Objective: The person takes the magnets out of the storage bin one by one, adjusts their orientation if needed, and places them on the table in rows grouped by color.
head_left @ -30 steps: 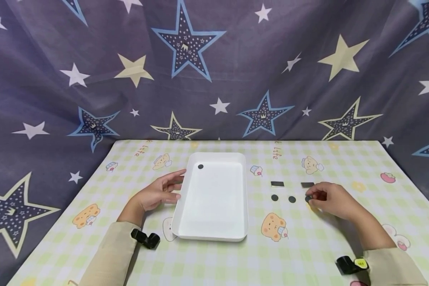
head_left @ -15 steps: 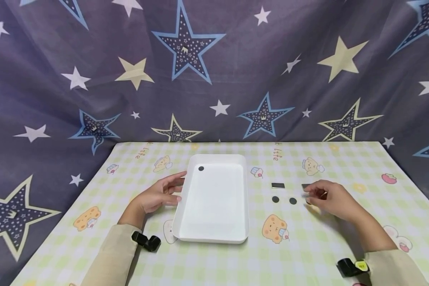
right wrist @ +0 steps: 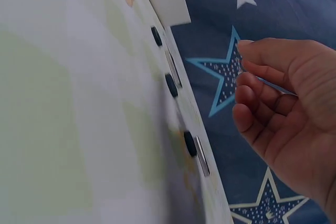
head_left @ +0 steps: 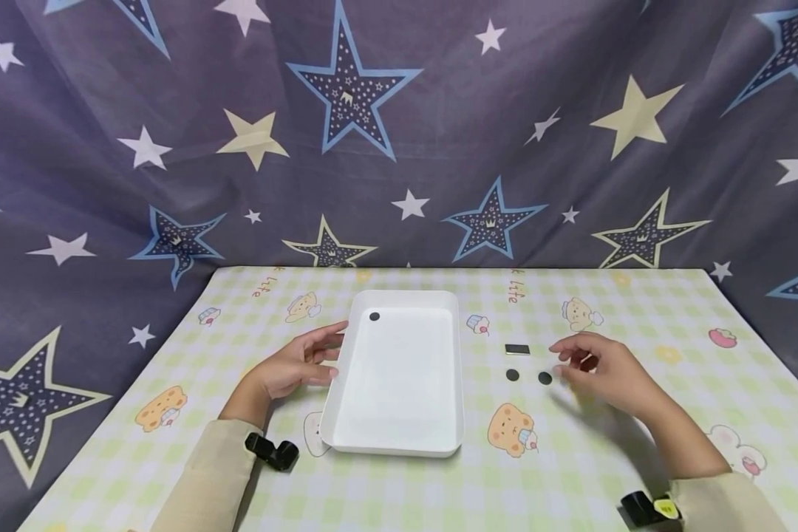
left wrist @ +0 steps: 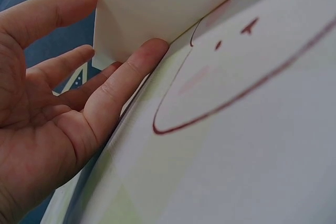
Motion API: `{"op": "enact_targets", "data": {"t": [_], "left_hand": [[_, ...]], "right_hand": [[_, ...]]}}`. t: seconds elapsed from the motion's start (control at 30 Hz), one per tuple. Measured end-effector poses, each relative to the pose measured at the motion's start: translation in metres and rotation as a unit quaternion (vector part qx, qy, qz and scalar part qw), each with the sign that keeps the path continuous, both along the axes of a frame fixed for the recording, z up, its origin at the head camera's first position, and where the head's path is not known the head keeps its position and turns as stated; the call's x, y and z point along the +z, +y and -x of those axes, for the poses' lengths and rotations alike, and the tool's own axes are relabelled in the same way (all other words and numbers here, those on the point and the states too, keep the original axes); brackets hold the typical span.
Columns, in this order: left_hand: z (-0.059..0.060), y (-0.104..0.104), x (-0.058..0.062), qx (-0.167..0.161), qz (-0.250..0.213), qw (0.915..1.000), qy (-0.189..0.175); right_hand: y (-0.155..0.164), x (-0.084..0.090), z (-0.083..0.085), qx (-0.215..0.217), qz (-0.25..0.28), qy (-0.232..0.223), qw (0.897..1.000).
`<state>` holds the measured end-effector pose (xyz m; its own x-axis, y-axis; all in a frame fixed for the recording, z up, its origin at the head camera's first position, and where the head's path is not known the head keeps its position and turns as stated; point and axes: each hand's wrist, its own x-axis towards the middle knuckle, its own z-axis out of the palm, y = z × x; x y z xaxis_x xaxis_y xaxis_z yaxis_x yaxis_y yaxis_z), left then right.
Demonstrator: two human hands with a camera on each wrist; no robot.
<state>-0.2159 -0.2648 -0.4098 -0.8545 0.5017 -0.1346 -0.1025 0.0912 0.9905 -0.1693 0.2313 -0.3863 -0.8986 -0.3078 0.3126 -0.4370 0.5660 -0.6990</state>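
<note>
A white rectangular tray (head_left: pixel 392 384) lies on the table with one small black disc (head_left: pixel 374 316) in its far left corner. My left hand (head_left: pixel 299 360) touches the tray's left wall (left wrist: pixel 142 9) with straight fingers. To the right of the tray are two black discs, the nearer to the tray (head_left: pixel 513 375) and another (head_left: pixel 545 378), below a dark rectangular piece (head_left: pixel 517 349). My right hand (head_left: pixel 605 369) hovers above the table just right of them, fingers loosely curled with nothing visible between them. The right wrist view also shows a third disc (right wrist: pixel 190 144) and a second rectangular piece (right wrist: pixel 202 156), which the hand hides in the head view.
A checked cloth with cartoon prints (head_left: pixel 273 488) covers the table. Behind the table's far edge hangs a dark curtain (head_left: pixel 425 140) with stars. Each wrist wears a small black camera, the left one (head_left: pixel 273 452) and the right one (head_left: pixel 645 510).
My right hand has come away from the rightmost disc and moved left, toward the middle disc. The left hand stays at the tray's side. The head view has tilted slightly.
</note>
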Motion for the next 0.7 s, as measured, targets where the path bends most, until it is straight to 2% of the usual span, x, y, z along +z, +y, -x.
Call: {"op": "enact_targets", "data": {"t": [0.2,0.7], "left_hand": [[0.0,0.001,0.0,0.002,0.003,1.0,-0.002],[-0.001,0.0,0.0,0.004,0.004,1.0,-0.007]], "right_hand": [[-0.013,-0.002,-0.001,0.005,0.006,0.035,0.999],[-0.03,0.007,0.003,0.013,-0.004,0.057,0.998]]}}
